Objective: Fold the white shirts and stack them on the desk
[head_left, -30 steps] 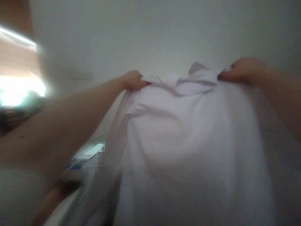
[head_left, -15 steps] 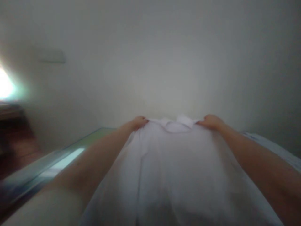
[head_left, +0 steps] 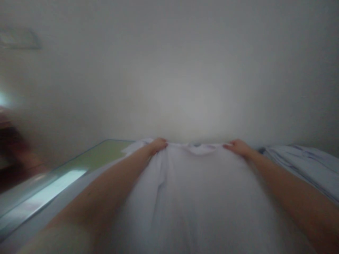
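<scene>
A white shirt (head_left: 206, 190) with a collar-like neckline at its far edge stretches between my two hands and spreads down toward me. My left hand (head_left: 159, 144) is closed on its left shoulder area, with a bunched fold of cloth hanging beneath. On the other side of the neckline, my right hand (head_left: 237, 146) pinches the right shoulder area. Some white cloth also shows beyond my left wrist. The picture is blurred, so fine details of the fabric cannot be made out.
A greenish, blue-edged tabletop (head_left: 106, 153) extends to the left, with a bright reflection on it. White folded cloth with bluish lines (head_left: 304, 165) lies at the right. A plain wall (head_left: 185, 77) stands behind, with a pale box-like fixture (head_left: 19, 38) at upper left.
Both hands have lowered slightly with the shirt's far edge, which now lies flatter. The view has shifted, showing more of the folded cloth at right and the tabletop at left.
</scene>
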Motion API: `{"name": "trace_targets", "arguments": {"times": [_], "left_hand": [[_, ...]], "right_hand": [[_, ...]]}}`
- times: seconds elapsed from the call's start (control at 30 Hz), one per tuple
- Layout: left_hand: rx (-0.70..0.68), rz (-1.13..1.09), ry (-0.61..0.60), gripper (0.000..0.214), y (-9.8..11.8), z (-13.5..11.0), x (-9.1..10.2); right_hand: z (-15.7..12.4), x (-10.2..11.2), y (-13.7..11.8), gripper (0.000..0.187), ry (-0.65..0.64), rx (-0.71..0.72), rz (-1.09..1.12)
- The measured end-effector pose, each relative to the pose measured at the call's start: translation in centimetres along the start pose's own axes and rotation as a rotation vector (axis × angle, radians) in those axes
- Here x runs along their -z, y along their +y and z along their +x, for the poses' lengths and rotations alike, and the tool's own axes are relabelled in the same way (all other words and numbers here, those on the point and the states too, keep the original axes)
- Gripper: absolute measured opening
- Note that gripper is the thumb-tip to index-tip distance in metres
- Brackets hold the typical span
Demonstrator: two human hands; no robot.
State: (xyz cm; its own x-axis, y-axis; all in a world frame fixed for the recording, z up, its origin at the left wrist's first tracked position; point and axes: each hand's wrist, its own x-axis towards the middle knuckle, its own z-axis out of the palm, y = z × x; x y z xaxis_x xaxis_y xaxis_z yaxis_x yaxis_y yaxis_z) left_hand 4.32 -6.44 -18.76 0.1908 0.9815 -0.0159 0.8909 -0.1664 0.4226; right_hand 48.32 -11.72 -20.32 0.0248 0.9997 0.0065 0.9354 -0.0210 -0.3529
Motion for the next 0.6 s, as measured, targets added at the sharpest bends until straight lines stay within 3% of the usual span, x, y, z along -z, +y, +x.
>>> {"name": "trace_targets", "arguments": {"times": [0.2, 0.4, 0.53, 0.6], "left_hand": [[-0.115, 0.208, -0.060, 0.032, 0.3, 0.1, 0.7], [-0.219, 0.316, -0.063, 0.052, 1.9, -1.1, -2.0], [-0.321, 0.313, -0.070, 0.051, 4.3, -1.6, -3.9], [-0.343, 0.282, -0.093, 0.043, 5.5, -1.7, -4.6]], "right_hand": [[-0.9, 1.1, 0.1, 0.051, -0.016, 0.165, -0.060], [-1.9, -1.4, -0.9, 0.035, -0.020, 0.200, -0.263], [-2.7, -3.7, -2.8, 0.070, 0.073, 0.298, -0.254], [-2.9, -4.4, -3.9, 0.072, 0.125, 0.378, -0.242]]}}
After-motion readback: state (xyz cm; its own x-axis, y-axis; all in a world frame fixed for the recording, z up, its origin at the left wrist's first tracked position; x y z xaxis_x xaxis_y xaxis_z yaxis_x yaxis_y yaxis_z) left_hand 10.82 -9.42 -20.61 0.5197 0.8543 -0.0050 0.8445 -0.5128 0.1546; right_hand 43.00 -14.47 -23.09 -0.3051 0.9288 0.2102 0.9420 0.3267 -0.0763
